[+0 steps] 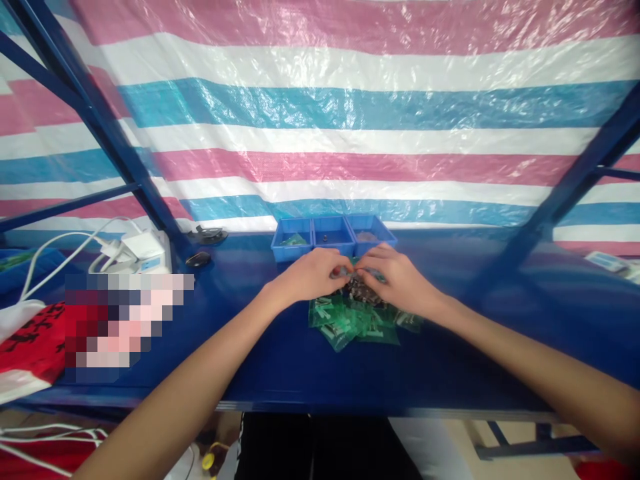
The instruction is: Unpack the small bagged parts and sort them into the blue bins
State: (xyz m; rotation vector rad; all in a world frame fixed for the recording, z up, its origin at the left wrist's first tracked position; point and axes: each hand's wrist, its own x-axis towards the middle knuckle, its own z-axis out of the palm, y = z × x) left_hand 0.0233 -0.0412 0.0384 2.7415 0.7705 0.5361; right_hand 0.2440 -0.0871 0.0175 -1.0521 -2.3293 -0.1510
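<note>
Above a blue surface (475, 373), a bit of clear plastic (342, 272) is pinched by the left hand (317, 275) and right hand (403, 275), each grip narrow; its shape is hidden by fingers. Beneath, dark parts (367, 292) are partly covered, ringed in front by green bags (340, 330), their contents hard to make out. Behind, three trays (341, 235) are partly blocked. A red item (33, 340) is cut off at left.

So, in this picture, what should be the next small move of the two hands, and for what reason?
Perhaps raise the left hand and right hand slightly, together. They come close right at the pile of small dark parts, with green plastic packets beside it, so a dropped piece could easily get mixed in. What they may hold is too blurred to tell.
</note>
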